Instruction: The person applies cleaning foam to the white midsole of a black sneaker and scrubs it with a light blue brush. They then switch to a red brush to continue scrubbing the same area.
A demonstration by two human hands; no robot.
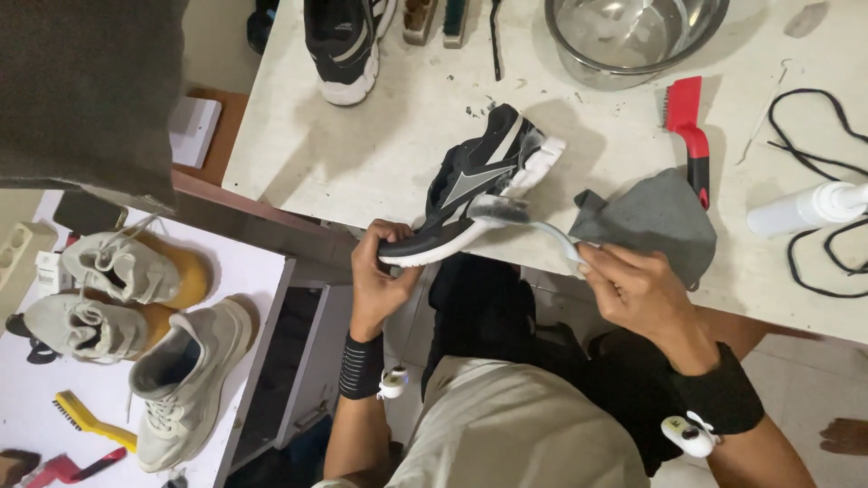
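My left hand (378,276) grips the heel of a black and grey sneaker (470,185) with a white sole, holding it on its side at the near edge of the white table (344,145). In my right hand (633,285) is a white-handled brush (529,221); its bristle head rests against the sneaker's side near the sole. Both wrists wear black bands.
A grey cloth (655,221), a red brush (687,126), a metal bowl (628,36), a white bottle (805,208) and black laces (814,126) lie on the table. A second black sneaker (348,45) stands at the far edge. Three pale sneakers (136,307) and a yellow brush (86,417) sit lower left.
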